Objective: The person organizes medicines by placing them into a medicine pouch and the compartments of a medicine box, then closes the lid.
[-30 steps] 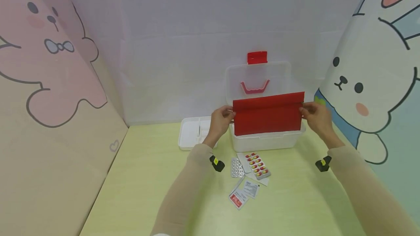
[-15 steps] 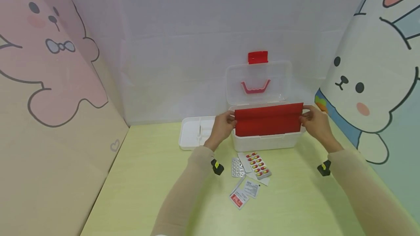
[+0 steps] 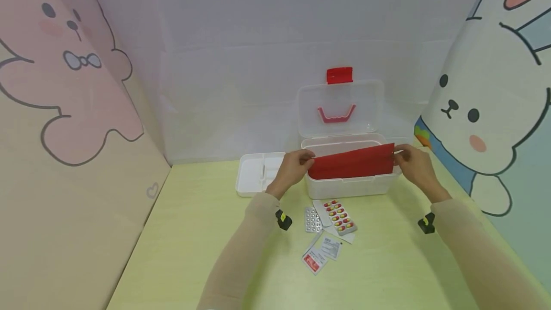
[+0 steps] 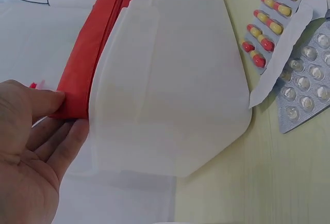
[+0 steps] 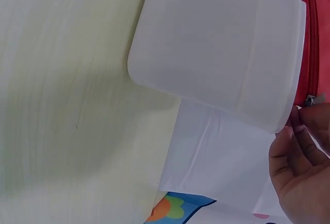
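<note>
Far side, the raised translucent plastic lid (image 3: 340, 94) blocks me; left, a flat white plastic tray (image 3: 249, 175); near, a red-and-yellow capsule blister pack (image 3: 339, 217). And there's my gap, between lid and red zippered fabric pouch (image 3: 350, 162)!

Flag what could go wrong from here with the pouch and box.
Jamming: the pouch nearly spans the box and sits right end higher, so it might wedge.
Snagging: the zipper pull, close to the box's edge by the right hand, could catch.
Knocking: the capsule pack lies just in front of the box, so a bump might shift it.
</note>
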Demonstrator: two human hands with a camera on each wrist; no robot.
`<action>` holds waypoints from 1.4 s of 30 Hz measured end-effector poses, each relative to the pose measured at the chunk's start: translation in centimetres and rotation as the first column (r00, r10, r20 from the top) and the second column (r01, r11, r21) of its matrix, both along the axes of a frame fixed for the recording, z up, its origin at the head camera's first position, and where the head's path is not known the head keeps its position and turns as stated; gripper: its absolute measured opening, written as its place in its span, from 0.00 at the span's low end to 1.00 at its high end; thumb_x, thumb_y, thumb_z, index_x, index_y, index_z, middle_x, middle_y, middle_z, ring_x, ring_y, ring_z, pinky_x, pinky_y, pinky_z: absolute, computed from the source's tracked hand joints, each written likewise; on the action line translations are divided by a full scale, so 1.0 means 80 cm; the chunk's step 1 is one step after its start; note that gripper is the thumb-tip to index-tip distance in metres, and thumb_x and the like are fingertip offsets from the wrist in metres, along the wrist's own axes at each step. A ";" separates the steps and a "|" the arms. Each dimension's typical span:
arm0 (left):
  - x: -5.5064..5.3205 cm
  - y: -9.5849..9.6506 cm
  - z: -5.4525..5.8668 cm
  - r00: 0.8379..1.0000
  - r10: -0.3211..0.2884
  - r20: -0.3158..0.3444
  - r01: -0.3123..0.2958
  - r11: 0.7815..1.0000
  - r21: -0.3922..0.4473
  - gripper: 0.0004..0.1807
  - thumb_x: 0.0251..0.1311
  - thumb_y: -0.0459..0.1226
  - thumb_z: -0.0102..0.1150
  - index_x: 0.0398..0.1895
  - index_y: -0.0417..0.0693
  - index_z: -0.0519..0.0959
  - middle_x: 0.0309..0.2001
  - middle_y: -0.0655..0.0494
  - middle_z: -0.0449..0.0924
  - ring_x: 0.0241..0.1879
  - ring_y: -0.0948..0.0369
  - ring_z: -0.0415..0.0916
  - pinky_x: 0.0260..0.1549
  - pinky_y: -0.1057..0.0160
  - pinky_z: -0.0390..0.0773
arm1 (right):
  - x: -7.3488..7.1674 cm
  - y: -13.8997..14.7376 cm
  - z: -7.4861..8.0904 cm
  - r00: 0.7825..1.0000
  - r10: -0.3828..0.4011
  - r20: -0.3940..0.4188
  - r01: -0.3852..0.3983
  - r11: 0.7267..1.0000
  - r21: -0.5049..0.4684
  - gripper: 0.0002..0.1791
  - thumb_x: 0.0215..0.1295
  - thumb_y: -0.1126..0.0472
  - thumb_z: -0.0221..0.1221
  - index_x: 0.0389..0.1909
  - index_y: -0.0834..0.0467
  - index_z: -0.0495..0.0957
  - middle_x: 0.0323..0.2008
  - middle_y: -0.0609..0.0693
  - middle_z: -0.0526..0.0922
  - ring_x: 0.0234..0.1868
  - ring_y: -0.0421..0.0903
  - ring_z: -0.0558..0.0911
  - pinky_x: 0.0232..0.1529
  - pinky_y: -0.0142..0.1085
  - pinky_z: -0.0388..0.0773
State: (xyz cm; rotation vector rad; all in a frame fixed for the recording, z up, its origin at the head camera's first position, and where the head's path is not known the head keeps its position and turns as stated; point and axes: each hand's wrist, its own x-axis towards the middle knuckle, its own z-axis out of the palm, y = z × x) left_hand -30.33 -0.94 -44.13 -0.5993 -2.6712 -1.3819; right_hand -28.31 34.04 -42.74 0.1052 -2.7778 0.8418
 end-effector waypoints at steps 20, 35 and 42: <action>-0.005 0.011 -0.001 0.997 -0.022 -0.073 0.020 0.999 -0.029 0.10 0.66 0.33 0.58 0.46 0.43 0.84 0.43 0.53 0.87 0.40 0.61 0.82 0.41 0.68 0.81 | 0.000 -0.006 -0.001 0.999 -0.005 -0.034 0.004 0.999 -0.041 0.19 0.76 0.56 0.48 0.52 0.68 0.73 0.44 0.70 0.82 0.43 0.64 0.81 0.42 0.56 0.80; -0.012 0.014 -0.006 0.981 0.055 -0.185 -0.058 0.998 -0.012 0.10 0.65 0.31 0.57 0.45 0.42 0.84 0.41 0.50 0.87 0.41 0.59 0.84 0.41 0.67 0.82 | -0.019 -0.008 -0.006 0.998 -0.040 -0.048 0.041 0.999 0.003 0.17 0.74 0.57 0.50 0.52 0.66 0.75 0.46 0.67 0.83 0.42 0.62 0.82 0.40 0.50 0.79; -0.020 0.017 -0.011 0.966 0.112 -0.232 -0.128 0.990 -0.055 0.10 0.64 0.32 0.58 0.45 0.43 0.85 0.41 0.52 0.88 0.41 0.59 0.84 0.42 0.65 0.81 | -0.030 -0.012 -0.006 0.998 -0.057 -0.020 0.058 0.998 0.014 0.17 0.73 0.58 0.50 0.53 0.66 0.73 0.48 0.68 0.82 0.44 0.63 0.81 0.47 0.56 0.75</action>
